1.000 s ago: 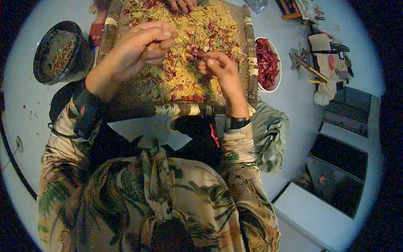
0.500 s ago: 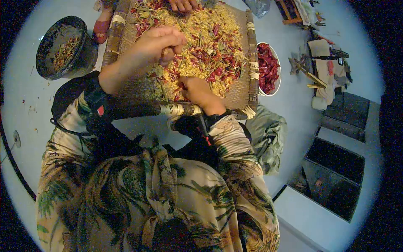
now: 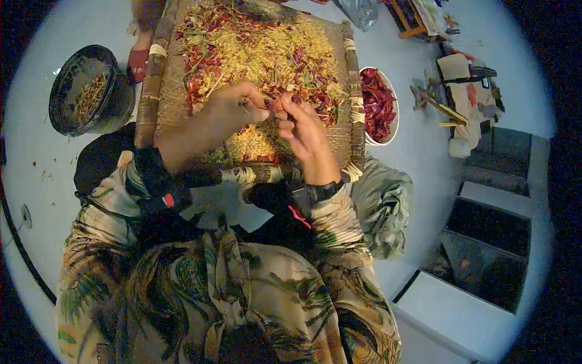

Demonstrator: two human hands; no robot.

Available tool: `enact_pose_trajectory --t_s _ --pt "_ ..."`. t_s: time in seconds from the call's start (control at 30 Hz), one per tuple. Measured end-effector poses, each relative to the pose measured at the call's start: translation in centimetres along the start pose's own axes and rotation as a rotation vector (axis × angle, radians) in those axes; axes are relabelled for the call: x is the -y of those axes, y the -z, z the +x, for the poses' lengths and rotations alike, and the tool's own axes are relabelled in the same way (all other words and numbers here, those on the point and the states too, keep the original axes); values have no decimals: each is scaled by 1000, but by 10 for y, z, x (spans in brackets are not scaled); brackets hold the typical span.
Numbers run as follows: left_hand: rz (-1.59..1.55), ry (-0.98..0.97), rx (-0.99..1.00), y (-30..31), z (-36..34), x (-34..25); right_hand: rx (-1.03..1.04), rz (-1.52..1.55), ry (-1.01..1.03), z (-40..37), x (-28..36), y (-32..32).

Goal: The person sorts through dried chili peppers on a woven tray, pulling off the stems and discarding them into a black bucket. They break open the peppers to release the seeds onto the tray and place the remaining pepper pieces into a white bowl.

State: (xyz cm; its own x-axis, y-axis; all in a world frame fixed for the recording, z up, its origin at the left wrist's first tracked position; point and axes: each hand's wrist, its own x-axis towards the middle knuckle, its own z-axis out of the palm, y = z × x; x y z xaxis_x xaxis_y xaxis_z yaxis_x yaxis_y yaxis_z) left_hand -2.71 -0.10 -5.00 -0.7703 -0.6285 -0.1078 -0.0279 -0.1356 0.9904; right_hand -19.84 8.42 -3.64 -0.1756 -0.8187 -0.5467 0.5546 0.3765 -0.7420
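Right hand: the bare right hand [image 3: 308,136] has just come up from low over the heap, near the near edge; its thumb and forefinger are closed on a small red, skin-like piece [image 3: 276,105].
Left hand: the bare left hand [image 3: 233,106], blurred, has dropped slightly to meet the right; its fingers are curled beside the piece, and whether they grip it cannot be told.
Meaning of the change: the hands now come together around one piece, which looks like handling a single bit rather than reaching into the heap.
Red piece: it is held above the heap, between the two hands, nearer the rack's near edge than its far edge.
Heap: yellow grains mixed with red flakes and dry stalks [image 3: 254,48] spread over the rectangular woven rack with a brown, cord-bound frame [image 3: 149,112].
Far edge: the other person's hand no longer shows over the heap.
Right edge: a round white bowl [image 3: 397,118] of wrinkled dark-red pods [image 3: 376,106] is just beside it.
Left edge: a round black bucket [image 3: 123,100] holding stalks [image 3: 91,94] is on the floor [image 3: 45,200] beside it.
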Motion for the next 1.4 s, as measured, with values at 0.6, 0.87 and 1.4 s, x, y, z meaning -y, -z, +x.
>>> enact_pose_trajectory --t_s 0.6,0.87,1.4 --pt "228 -269 -100 0 4 6 -155 -926 768 -18 2 -18" --pt "512 -489 -94 -1 -4 -3 3 -1232 745 -16 -1 -17" --pt "566 -423 10 2 -11 -18 40 -1203 879 -18 -2 -11"
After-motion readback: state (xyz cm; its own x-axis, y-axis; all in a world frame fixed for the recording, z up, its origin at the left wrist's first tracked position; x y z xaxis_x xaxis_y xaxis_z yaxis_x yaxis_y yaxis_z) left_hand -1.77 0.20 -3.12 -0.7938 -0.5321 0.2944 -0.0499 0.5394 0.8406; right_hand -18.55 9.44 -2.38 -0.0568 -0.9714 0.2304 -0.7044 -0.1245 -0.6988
